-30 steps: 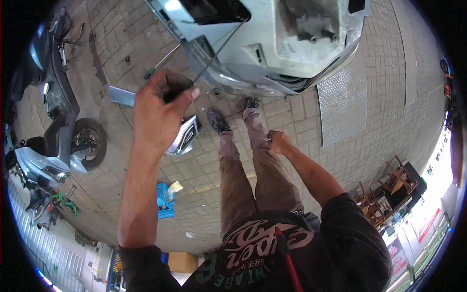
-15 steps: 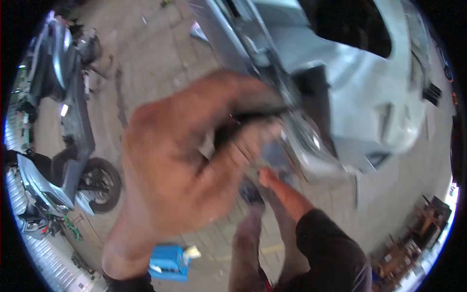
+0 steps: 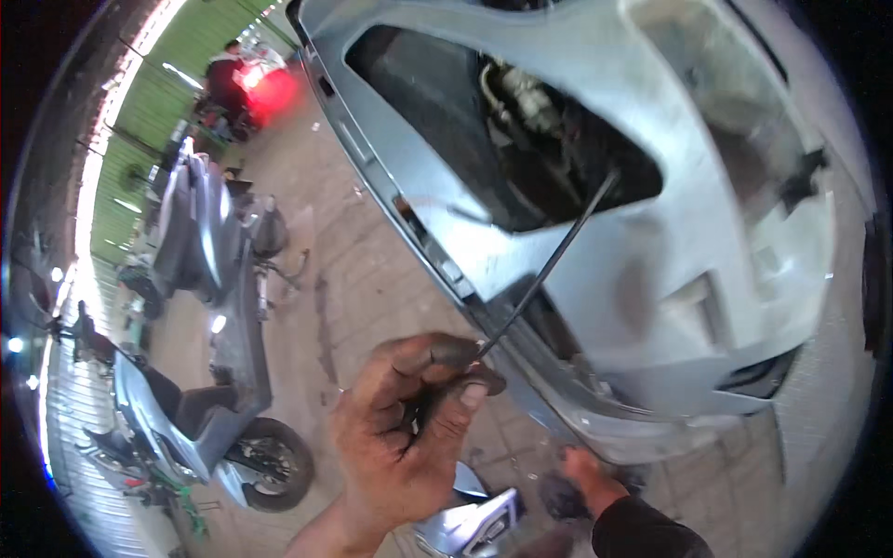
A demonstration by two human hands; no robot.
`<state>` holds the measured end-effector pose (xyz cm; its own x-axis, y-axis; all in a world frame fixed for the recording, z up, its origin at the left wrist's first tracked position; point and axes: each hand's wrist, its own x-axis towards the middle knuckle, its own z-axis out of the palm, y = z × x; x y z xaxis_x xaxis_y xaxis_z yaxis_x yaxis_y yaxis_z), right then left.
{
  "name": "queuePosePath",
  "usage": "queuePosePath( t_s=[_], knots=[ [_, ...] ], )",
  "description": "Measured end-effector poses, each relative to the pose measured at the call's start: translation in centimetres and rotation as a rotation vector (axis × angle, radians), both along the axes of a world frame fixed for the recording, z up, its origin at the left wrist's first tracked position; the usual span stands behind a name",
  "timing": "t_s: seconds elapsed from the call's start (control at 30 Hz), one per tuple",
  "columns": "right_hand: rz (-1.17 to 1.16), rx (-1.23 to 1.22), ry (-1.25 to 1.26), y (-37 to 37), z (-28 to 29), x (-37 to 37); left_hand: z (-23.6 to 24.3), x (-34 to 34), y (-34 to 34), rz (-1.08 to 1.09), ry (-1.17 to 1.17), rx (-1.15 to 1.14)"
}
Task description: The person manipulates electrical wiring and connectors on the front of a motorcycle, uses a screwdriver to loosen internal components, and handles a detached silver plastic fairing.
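Note:
My left hand (image 3: 400,423) is closed around the near end of a long, thin, dark metal rod (image 3: 558,251); the fingers hide that end. The rod slants up and right across a silver-grey vehicle body (image 3: 688,270), and in the picture its tip lies over a dark opening (image 3: 428,102) with mechanical parts inside. Whether the tip touches anything cannot be told. Lower down, my right hand (image 3: 588,479) is beside the lower edge of the bodywork, its fingers curled. What it holds, if anything, is hidden.
Along the left stands a partly stripped grey scooter (image 3: 246,335). A loose silver panel (image 3: 474,521) lies on the paved floor (image 3: 344,279) below my left hand. Far back, a person (image 3: 223,84) is beside a glowing red light (image 3: 265,88).
The view has swung upward, bringing in the body's opening and the far wall. My left hand appears farther from the camera, and the rod now shows clearly. The blue box has left the view.

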<state>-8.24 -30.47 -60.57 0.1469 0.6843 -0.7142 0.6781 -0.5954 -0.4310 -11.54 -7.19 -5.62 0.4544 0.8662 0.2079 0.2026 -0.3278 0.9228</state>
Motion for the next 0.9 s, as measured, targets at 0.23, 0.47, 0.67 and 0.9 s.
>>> queuePosePath(
  t_s=[0.23, 0.47, 0.67, 0.9],
  knots=[
    [-0.274, 0.232, 0.698, 1.2, 39.7, 4.8, 4.6, -2.0, -2.4, 0.151, 0.305, -0.223],
    [-0.124, 0.717, 0.819, 8.0, 60.3, 14.2, 8.4, -0.4, -5.8, 0.215, 0.326, -0.223],
    [-0.189, 0.536, 0.876, 13.7, 62.4, 14.2, 10.5, 0.5, -6.5, 0.317, 0.336, -0.219],
    [-0.136, 0.409, 0.859, 16.1, 61.2, 14.5, 9.8, 0.4, -6.9, 0.351, 0.466, -0.060]
  ],
)
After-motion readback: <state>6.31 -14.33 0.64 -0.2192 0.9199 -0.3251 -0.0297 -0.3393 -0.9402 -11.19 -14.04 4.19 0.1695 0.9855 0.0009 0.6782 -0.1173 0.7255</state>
